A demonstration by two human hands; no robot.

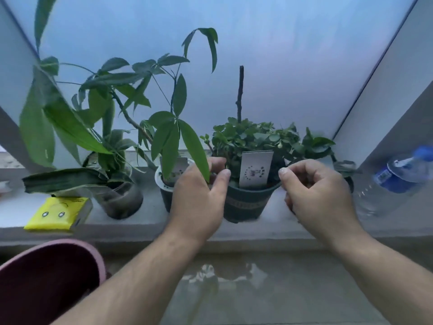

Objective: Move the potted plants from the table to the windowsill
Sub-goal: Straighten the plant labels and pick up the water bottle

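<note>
Both hands flank the dark green pot [248, 202] on the windowsill [150, 216] — left hand [199, 198] clasping its rim, right hand [314, 195] curled beside it, contact unclear — probably steadying it between neighbouring plants.

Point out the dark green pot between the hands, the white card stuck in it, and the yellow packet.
dark green pot [246, 204]: head view, front wall.
white card [255, 171]: head view, printed face.
yellow packet [56, 213]: head view, top face by the eyes.
</note>
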